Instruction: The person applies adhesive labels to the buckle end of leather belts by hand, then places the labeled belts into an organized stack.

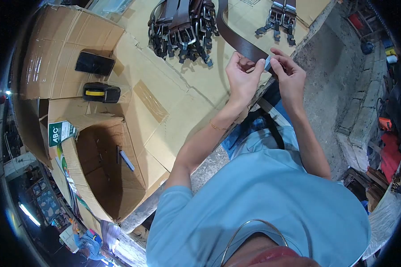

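A dark brown belt [239, 41] curves down from the top of the view to the edge of the cardboard-covered table. My left hand [244, 82] grips this belt near its end, thumb on top and fingers curled under. At the tip sits a small pale label [267, 63]. My right hand [291, 82] is at the same end, thumb and fingers bent in a pinch beside the label; what lies between them is too small to make out. Left of the held belt lies a pile of belts [179, 29] with metal buckles. Two more buckled belts [281, 17] lie at the upper right.
On cardboard at the left are a black phone [95, 63] and a black object with a yellow strip [101, 92]. An open cardboard box [136, 171] holds a pen-like item [126, 160]. Another person [89, 244] is far off at lower left. Concrete floor [323, 84] lies beyond the table edge.
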